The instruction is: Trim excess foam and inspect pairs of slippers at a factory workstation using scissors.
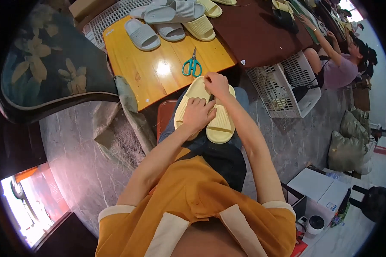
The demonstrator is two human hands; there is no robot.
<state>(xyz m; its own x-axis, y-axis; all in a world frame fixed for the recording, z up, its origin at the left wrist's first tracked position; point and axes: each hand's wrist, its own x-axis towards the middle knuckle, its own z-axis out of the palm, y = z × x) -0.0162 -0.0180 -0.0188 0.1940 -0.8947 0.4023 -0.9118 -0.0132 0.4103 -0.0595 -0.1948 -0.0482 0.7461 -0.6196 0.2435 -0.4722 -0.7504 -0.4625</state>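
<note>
Pale yellow left slipper (194, 91) and right slipper (221, 122) lie side by side, frame centre, long axes running up-frame. Left hand (197, 113) curled round left slipper, gripping; right hand (218, 85) bent at upper ends, nearer teal scissors (194, 61) above (fingertips hidden; cannot tell what it holds).

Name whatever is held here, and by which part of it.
A pair of pale yellow slippers: the left hand holds the left slipper around its middle; the right hand is at the far ends, its exact grip hidden.
</note>
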